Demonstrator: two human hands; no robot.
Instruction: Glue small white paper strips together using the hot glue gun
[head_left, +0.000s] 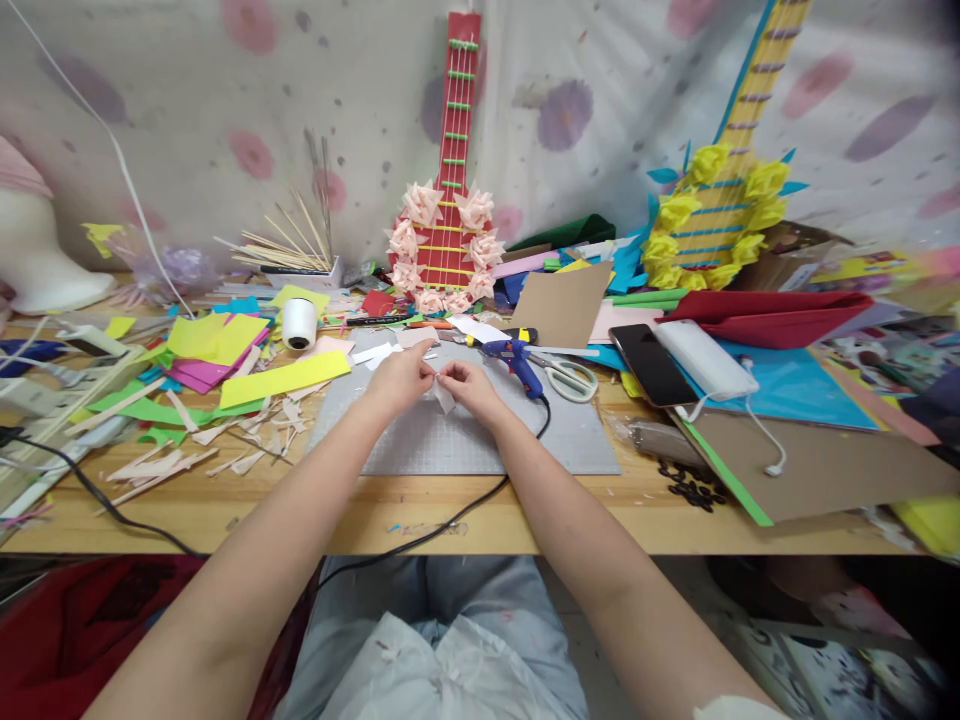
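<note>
- Left hand [403,380] and right hand [469,390]: fingertips close together, pinching a small pale paper [445,403].
- That paper: above the middle of the grey mat [480,453].
- Glue gun [519,363], scissors [559,368]: toward the mat's far right corner.
- Yellow strip [285,379]: at its left edge.
- Red guitar [445,246]: along the bench's [285,515] back edge.

Craft workshop, glue gun [514,363], paper scraps [156,466]

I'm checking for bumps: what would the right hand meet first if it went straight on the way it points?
Beyond the pale paper between them, the right hand would probably meet the left hand, though depth is unclear.
</note>
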